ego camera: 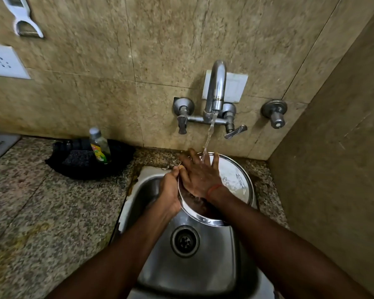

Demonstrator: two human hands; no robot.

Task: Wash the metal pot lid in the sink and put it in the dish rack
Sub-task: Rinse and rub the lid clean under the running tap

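Observation:
A round shiny metal pot lid is held tilted over the back of the steel sink, under the running stream from the tap. My left hand grips the lid's left rim. My right hand lies flat on the lid's face with fingers spread, and the water falls on its fingers. A red thread circles my right wrist. No dish rack is in view.
A dish-soap bottle stands in a black holder with a dark scrubber, on the granite counter left of the sink. Tiled walls close in behind and at the right. Tap handles stick out from the wall.

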